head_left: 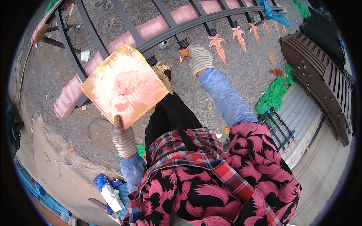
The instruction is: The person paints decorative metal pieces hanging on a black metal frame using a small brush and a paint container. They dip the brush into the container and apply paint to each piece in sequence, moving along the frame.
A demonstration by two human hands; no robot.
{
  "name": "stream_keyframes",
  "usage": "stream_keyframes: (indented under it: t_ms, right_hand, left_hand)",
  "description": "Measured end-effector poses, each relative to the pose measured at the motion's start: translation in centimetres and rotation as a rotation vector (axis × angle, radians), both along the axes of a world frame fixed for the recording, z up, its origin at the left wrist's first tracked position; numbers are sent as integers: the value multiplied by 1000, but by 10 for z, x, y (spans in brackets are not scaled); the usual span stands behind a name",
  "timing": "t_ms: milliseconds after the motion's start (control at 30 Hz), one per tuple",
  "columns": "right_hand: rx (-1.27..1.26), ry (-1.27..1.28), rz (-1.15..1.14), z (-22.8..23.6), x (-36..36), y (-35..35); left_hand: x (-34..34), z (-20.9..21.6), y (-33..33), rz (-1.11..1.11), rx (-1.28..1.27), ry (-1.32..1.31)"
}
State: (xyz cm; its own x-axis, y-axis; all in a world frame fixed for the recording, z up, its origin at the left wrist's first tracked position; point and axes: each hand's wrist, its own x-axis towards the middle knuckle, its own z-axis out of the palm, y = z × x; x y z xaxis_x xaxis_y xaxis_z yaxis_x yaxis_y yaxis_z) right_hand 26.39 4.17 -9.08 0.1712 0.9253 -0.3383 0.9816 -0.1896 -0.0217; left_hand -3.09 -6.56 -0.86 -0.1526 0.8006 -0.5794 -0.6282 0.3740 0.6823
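In my left hand (pixel 123 139), gloved in striped knit with the fingertips bare, is a square board (pixel 151 84). Its pale top carries pink and whitish smears, and my stained thumb presses on its near edge. My right hand (pixel 200 58), in a similar glove, is closed round a small orange piece (pixel 184 53) that looks like sponge, at the end of a dark bar of the metal fence (pixel 177 29). The spear finial there is mostly hidden by the hand. Beside the board shows a gold finial (pixel 163 73); to the right hang pink-copper finials (pixel 217 47).
A pink wrapped roll (pixel 151 29) lies under the fence on grey ground. Blue plastic (pixel 273 14) hangs at the fence's far right. Dark slatted panels (pixel 316 71) and green netting (pixel 273 96) lie to the right. A small white bottle (pixel 163 45) stands beneath the bars.
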Motion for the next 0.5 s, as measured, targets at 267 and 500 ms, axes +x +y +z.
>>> stream_keyframes:
  t_ms: [267,500]
  right_hand:
    - [-71,449,-261,-59,23,5]
    - [-18,22,195,-9,-11,12]
  left_hand:
    - [-4,0,-1,-12,-11,35]
    - [-7,-7,1,-6,-3,33]
